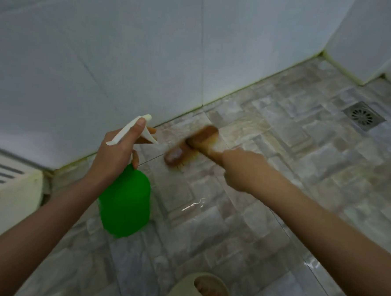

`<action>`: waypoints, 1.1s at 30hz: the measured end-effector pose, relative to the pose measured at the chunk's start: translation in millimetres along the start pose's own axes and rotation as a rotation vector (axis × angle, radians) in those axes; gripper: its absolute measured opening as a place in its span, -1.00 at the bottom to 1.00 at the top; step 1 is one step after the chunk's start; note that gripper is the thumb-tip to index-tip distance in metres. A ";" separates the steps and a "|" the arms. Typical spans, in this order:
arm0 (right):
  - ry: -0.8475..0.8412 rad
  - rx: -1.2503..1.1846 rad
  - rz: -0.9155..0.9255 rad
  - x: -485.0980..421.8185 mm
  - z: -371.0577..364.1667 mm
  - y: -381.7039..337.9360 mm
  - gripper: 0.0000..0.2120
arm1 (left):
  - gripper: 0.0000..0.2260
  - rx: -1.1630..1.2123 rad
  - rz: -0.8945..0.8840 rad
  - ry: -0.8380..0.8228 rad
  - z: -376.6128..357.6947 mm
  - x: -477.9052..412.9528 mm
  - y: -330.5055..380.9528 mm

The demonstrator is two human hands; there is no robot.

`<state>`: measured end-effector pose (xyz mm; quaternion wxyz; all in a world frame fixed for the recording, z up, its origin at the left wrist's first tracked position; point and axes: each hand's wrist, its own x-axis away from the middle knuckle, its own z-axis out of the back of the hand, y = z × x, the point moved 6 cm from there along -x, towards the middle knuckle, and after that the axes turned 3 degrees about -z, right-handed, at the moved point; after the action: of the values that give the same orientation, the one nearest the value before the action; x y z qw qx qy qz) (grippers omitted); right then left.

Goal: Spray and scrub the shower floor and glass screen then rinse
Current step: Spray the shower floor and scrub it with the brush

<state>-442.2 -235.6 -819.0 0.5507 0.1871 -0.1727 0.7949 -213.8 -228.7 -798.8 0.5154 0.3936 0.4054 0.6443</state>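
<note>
My left hand (117,152) grips the white trigger head of a green spray bottle (126,203), its nozzle aimed at the floor near the wall. My right hand (241,169) holds the handle of an orange-brown scrub brush (191,146), which is blurred by motion. The brush bristles press on the wet grey patterned floor tiles (279,176) close to the base of the white tiled wall (126,63). No glass screen shows in view.
A square metal floor drain (364,115) sits at the far right. A white corner ledge (367,55) juts out at the back right. A white slatted fixture (4,182) stands at the left. My foot in a beige slipper (201,292) is at the bottom.
</note>
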 end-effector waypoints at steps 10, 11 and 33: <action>0.076 -0.065 -0.073 -43.0 4.9 9.6 -0.11 | -0.71 0.049 0.021 0.101 7.8 -11.7 -4.3; 0.086 -0.088 -0.096 -57.3 -0.9 12.4 -0.13 | -0.72 0.035 0.020 0.100 6.7 -12.4 -3.4; 0.314 -0.362 -0.229 -104.4 -64.6 146.8 -0.46 | -0.76 0.063 0.022 -0.020 -53.4 -22.3 25.4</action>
<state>-553.3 -338.2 -936.2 0.6815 -0.0219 -0.2022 0.7030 -268.5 -260.4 -796.6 0.4995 0.4204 0.4160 0.6330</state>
